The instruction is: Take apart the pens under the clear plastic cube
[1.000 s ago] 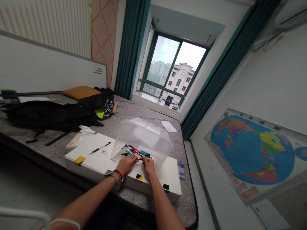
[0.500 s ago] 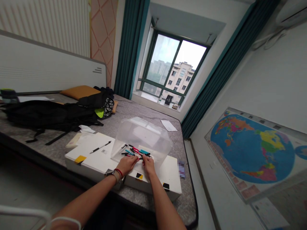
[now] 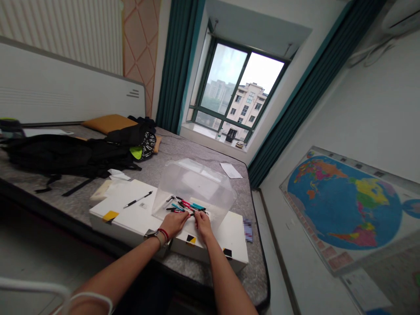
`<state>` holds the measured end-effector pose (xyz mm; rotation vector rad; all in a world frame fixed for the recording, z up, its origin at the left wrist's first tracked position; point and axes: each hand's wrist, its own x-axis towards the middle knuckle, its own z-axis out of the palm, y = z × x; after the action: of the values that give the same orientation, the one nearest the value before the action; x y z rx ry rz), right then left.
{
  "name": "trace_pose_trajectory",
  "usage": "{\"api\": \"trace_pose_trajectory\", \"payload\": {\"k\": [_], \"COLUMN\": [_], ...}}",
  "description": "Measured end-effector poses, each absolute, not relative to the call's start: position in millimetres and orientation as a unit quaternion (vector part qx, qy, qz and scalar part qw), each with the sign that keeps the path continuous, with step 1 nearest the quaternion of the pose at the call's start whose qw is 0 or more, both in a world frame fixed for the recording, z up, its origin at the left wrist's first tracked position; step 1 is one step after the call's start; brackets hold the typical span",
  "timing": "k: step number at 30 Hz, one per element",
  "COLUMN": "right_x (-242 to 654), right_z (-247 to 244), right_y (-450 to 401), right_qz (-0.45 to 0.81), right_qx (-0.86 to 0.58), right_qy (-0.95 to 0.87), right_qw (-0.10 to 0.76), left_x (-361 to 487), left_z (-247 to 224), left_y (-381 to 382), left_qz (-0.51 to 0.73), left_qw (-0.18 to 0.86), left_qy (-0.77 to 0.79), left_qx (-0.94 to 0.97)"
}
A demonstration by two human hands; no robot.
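A clear plastic bin [image 3: 197,179] lies on its side across two white boxes [image 3: 232,236], its opening towards me. Several pens [image 3: 187,204], black, red and teal, are heaped inside it. At the bin's mouth, my left hand [image 3: 174,222] and my right hand [image 3: 202,223] are close together in front of the heap. Their fingers are pinched around a small dark pen between them; its details are too small to tell. On the left white box lies a single black and silver pen [image 3: 138,200], apart from the heap.
The boxes rest on a grey mattress [image 3: 210,153]. A black backpack [image 3: 65,155] and an orange cushion [image 3: 106,124] lie at the left. Beyond the bin is a white paper [image 3: 231,170]. White tissue [image 3: 118,175] lies behind the left box.
The view has shifted very slightly. Both hands stay at nearly the same spot, and the pens' arrangement looks the same.
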<state>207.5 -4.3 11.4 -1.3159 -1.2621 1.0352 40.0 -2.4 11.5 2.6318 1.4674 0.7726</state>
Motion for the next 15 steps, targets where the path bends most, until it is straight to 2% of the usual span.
{"api": "trace_pose_trajectory", "payload": {"k": [5, 15], "right_x": [208.1, 208.4], "right_z": [9.6, 12.3], "right_y": [-3.4, -5.2], "right_qz": [0.442, 0.377], "right_qx": [-0.536, -0.569], "right_qy": [-0.513, -0.533], "right_qw": [0.505, 0.500], "left_x": [40.4, 41.5], "left_z": [12.6, 8.4], "left_y": [-2.7, -1.2], "left_qz": [0.256, 0.243], "left_qw": [0.009, -0.002], "left_qy": [0.472, 0.455], "left_qx": [0.844, 0.857]}}
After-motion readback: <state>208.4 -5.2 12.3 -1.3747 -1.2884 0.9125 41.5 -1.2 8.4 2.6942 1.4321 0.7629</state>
